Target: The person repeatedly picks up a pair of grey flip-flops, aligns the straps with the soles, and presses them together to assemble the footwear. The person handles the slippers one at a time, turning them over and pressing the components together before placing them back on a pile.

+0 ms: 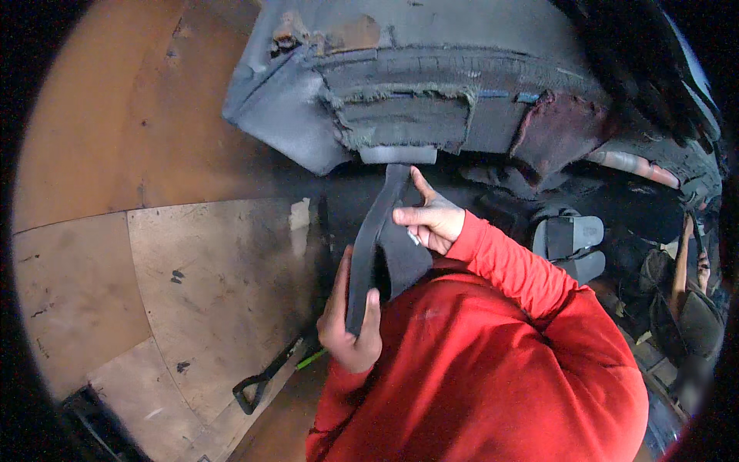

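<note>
Red long-slv top, R slv wrinkled @ forearm.

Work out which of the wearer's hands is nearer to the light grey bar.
Right. The right hand is just below the light grey bar; the left hand is farther down and left, at the lower end of the dark grey piece.
</note>
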The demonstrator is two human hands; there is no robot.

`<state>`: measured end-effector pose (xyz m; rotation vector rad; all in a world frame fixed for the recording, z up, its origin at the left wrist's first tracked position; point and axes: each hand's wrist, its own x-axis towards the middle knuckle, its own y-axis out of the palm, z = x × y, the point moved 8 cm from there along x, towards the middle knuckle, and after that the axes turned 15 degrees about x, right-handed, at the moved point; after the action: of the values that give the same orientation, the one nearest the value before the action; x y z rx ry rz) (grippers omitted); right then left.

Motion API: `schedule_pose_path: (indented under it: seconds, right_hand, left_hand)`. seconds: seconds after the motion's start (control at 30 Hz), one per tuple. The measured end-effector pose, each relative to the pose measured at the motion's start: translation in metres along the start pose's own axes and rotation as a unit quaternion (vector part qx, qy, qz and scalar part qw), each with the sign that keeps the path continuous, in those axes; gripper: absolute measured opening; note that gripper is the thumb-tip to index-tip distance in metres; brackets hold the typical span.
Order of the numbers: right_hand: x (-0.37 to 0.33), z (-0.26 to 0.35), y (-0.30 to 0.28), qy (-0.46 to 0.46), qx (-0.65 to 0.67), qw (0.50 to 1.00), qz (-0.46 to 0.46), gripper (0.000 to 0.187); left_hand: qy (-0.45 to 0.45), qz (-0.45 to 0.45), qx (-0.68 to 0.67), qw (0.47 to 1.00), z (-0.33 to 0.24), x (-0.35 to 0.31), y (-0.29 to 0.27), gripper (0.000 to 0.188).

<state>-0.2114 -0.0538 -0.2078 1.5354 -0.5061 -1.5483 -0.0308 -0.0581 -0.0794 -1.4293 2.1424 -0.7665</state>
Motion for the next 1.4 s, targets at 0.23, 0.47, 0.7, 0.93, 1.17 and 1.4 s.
schedule_pose_path:
  seconds: [0.23, 0.47, 0.7, 0.93, 1.17, 1.4]
  right_hand:
    - [0.040, -0.011, -0.018, -0.002, 0.134, 0.984, 0.121, 0.094]
    - [0.093, -0.030, -0.058, 0.024, 0.200, 0.963, 0.180, 0.045]
    - [0.051, -0.015, -0.116, -0.013, 0.210, 0.977, -0.046, 0.051]
    - [0.020, 0.032, -0.059, -0.001, 0.044, 0.995, -0.084, 0.050]
    - [0.001, 0.014, 0.004, -0.101, 0.065, 0.992, 0.024, 0.105]
    - [0.040, 0.022, -0.043, -0.099, 0.075, 0.990, -0.059, 0.082]
  left_hand:
    - [0.156, 0.033, -0.002, 0.987, -0.029, 0.022, 0.014, 0.060]
    - [0.176, 0.032, 0.103, 0.979, -0.032, 0.096, 0.066, 0.049]
    - [0.003, 0.144, -0.014, 0.989, -0.001, 0.130, 0.129, 0.043]
    - [-0.055, 0.017, -0.220, 0.974, 0.016, 0.082, 0.078, 0.041]
    - [0.038, -0.014, -0.095, 0.995, -0.016, 0.030, 0.006, 0.053]
    - [0.093, 0.119, -0.012, 0.989, -0.044, 0.079, 0.053, 0.059]
